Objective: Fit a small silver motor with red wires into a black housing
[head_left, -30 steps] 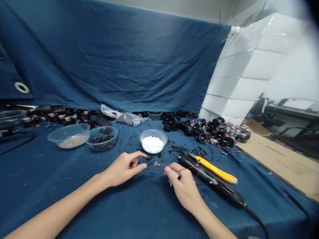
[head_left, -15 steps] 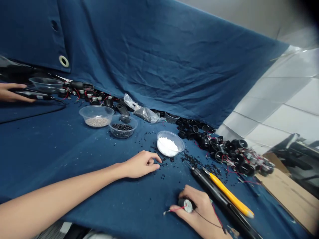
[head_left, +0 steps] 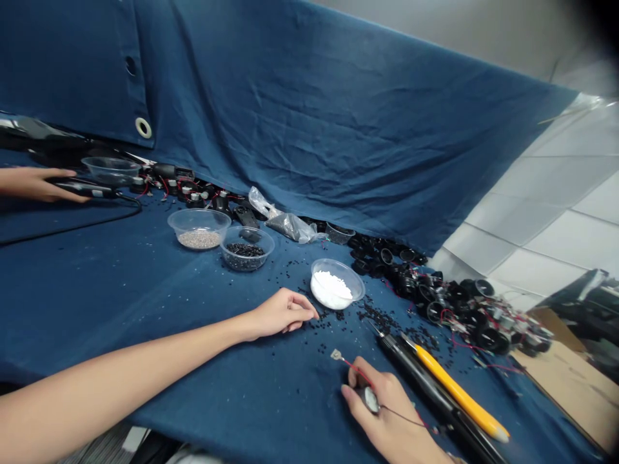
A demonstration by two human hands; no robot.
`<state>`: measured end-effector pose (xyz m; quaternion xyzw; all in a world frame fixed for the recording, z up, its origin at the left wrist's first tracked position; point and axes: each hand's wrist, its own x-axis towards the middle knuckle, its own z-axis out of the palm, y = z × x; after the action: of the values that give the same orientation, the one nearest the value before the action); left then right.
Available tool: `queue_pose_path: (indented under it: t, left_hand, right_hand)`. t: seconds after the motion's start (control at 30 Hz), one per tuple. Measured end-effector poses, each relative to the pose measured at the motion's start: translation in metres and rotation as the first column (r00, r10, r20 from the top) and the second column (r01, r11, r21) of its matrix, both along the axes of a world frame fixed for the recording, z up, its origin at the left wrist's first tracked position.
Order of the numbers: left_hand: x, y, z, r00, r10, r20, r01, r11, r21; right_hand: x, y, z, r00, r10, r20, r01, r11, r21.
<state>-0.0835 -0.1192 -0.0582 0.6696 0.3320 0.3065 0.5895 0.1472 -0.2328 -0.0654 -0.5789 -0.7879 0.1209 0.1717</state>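
Two hands rest on the blue cloth (head_left: pixel 145 283): the left hand (head_left: pixel 283 314) is loosely curled and empty, and the right hand (head_left: pixel 382 406) is closed on a small motor (head_left: pixel 371 399) at lower right (fingers hide most of it), its red wire (head_left: pixel 353 367) trailing out. Three clear plastic bowls (head_left: pixel 198 212) stand above, a black soldering iron (head_left: pixel 411 374) lies just right, and a co-worker's hand (head_left: pixel 33 183) is cut off at far left.

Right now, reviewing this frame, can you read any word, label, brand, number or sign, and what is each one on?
No word, label, brand, number or sign can be read anywhere in this view.
Small motor in the right hand: too small and blurred to show any marking.
Black corded tool and yellow handle: no lettering can be made out.
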Motion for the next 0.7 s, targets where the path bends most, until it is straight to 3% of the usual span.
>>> queue_pose_path:
  t: [0.2, 0.5, 0.7]
  left_hand:
    - [-0.0006, 0.0031, -0.0019, 0.996, 0.046, 0.07, -0.041, 0.996, -0.078]
    - [0.0006, 0.0059, -0.0009, 0.992, 0.063, 0.107, -0.047, 0.988, -0.146]
    - [0.0014, 0.0072, -0.0013, 0.995, 0.06, 0.086, -0.047, 0.989, -0.139]
  right_hand:
    - [-0.002, 0.0062, -0.0054, 0.998, 0.021, -0.054, -0.023, 0.999, -0.033]
    - [0.0059, 0.0027, -0.0042, 0.992, 0.049, 0.12, -0.058, 0.995, 0.079]
    - [0.0049, 0.0058, -0.0041, 0.991, 0.024, 0.132, -0.029, 0.999, 0.036]
